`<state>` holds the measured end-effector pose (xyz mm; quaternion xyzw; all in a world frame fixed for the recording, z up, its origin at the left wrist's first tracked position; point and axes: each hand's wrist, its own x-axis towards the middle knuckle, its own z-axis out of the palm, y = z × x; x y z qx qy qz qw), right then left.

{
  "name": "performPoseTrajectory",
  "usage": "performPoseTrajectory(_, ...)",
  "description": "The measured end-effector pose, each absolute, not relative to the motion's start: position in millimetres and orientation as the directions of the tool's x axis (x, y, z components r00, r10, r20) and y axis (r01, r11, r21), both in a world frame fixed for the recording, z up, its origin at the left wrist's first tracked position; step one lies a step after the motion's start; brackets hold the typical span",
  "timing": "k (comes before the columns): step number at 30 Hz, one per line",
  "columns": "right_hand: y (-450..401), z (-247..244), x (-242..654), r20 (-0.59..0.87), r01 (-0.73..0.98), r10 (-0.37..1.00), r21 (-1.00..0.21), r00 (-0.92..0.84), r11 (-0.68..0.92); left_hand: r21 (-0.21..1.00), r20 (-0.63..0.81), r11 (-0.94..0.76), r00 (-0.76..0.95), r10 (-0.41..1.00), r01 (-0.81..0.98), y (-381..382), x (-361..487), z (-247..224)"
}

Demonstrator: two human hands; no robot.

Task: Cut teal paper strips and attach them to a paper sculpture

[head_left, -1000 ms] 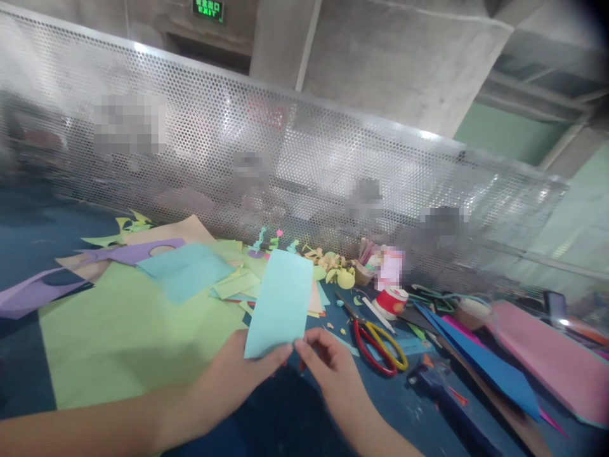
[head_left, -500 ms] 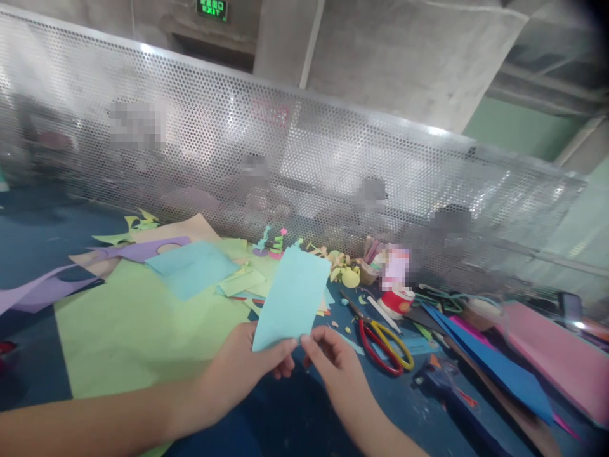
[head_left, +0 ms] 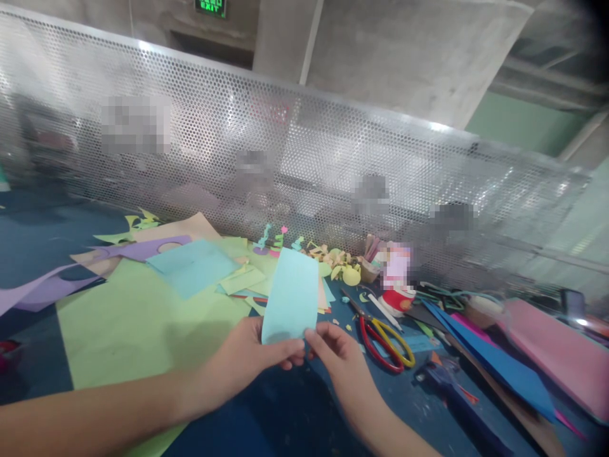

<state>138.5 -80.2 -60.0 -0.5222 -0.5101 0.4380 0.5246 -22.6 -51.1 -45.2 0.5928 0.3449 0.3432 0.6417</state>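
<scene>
A light blue paper strip [head_left: 291,295] stands nearly upright between my hands, its lower edge gripped. My left hand [head_left: 264,349] pinches the lower left part, thumb in front and fingers behind. At the lower right corner, my right hand [head_left: 330,346] closes thumb and fingers on the same strip. Just right of my right hand lie scissors [head_left: 385,339] with one red and one yellow handle. Under and left of my left arm spreads a large light green sheet [head_left: 143,330].
Left of centre lie a blue sheet [head_left: 193,266] and purple scraps [head_left: 137,249]. Small paper shapes [head_left: 340,263] sit behind the strip. To the right are a red-and-white roll [head_left: 398,299], a dark blue tool [head_left: 451,390] and pink sheets [head_left: 556,349]. A perforated metal screen [head_left: 323,152] stands behind.
The strip has turned from a rightward lean to more upright, and its top right corner has moved left. Both hands have shifted slightly right, still holding it.
</scene>
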Motion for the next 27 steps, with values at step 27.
performPoseTrajectory(27, -79.7, -58.1, 139.1, 0.067, 0.053, 0.990, -0.997, 0.125, 0.061, 0.999, 0.004, -0.025, 0.501, 0.865, 0.035, -51.3, -21.1, -46.1)
